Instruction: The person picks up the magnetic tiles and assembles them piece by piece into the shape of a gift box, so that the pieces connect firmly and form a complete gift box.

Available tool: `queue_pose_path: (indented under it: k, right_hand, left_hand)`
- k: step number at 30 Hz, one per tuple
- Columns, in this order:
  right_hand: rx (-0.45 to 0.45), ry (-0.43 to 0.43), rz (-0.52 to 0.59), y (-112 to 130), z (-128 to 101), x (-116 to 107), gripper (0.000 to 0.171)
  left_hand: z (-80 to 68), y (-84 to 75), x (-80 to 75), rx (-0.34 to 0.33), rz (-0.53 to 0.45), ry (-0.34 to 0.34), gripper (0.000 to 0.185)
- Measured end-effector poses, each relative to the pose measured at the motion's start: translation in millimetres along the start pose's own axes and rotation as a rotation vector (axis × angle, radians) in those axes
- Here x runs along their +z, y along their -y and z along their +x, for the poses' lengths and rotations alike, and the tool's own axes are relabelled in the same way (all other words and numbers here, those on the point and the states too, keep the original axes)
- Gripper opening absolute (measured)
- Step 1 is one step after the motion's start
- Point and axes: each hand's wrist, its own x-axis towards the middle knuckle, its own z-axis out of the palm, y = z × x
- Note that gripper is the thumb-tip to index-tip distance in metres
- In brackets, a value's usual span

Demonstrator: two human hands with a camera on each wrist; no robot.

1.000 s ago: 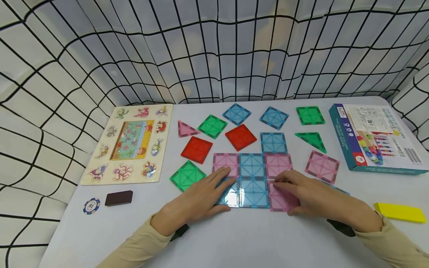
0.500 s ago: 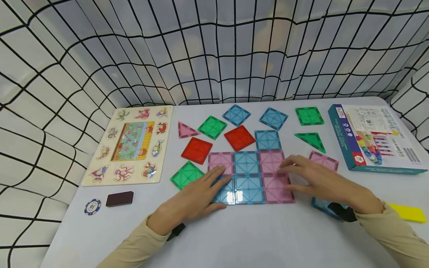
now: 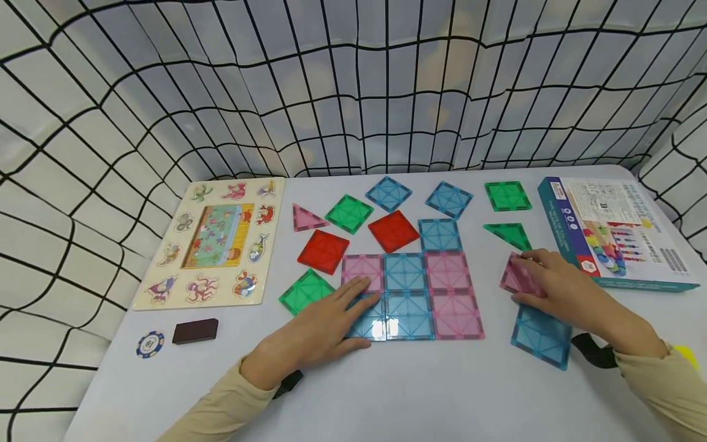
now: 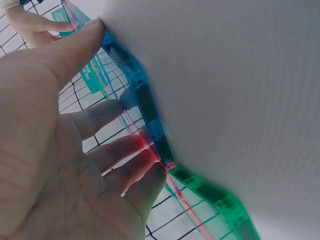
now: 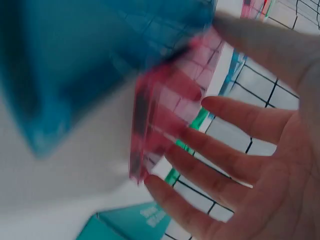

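In the head view, translucent magnetic tiles lie joined in two rows near the middle. Pink and blue squares form the back row, including a blue tile (image 3: 404,272). The front row ends at a pink tile (image 3: 457,314) on the right. My left hand (image 3: 317,328) rests with spread fingers on the left end, over a blue tile (image 4: 142,95) in the left wrist view. To the right, my right hand (image 3: 569,293) touches a separate pink tile (image 3: 518,277). Its fingers look nearly straight in the right wrist view. A loose blue tile (image 3: 541,337) lies below that hand.
Several loose tiles surround the block, including a red tile (image 3: 323,252), a green tile (image 3: 306,291) and a green triangle (image 3: 509,234). A puzzle board (image 3: 265,245) lies left, above a dark block (image 3: 195,331) and a chip (image 3: 150,345). A box (image 3: 635,233) stands right.
My right hand let go of the front-row pink tile, which now sits flush against the block, and moved right to the separate pink tile. My left hand stays on the block.
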Motion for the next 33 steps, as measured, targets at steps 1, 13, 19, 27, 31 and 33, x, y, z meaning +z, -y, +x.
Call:
queue_pose_path:
  k: [1,13,19,27,31,33]
  right_hand:
    - [-0.006,-0.013,-0.008,0.5,-1.0,2.3,0.070]
    - [-0.133,-0.005,0.100,9.6,19.3,3.2,0.066]
    - [-0.203,0.042,0.124,21.8,37.1,5.1,0.063]
    - [-0.172,0.041,0.132,28.1,31.0,1.0,0.060]
    - [-0.113,0.060,0.087,21.0,6.0,-9.3,0.060]
    - [-0.083,0.100,0.050,15.6,-7.6,-13.1,0.065]
  left_hand:
    - [0.6,-0.5,0.0,0.006,0.004,0.004,0.075]
    - [2.5,0.3,-2.3,0.041,0.043,-0.001,0.075]
    - [0.3,1.3,-3.8,0.034,0.036,0.017,0.075]
    - [0.9,0.3,-2.9,0.034,0.026,0.018,0.075]
    - [0.2,1.7,-1.8,0.025,0.017,0.023,0.076]
    - [-0.7,3.0,-1.5,0.017,0.016,0.021,0.076]
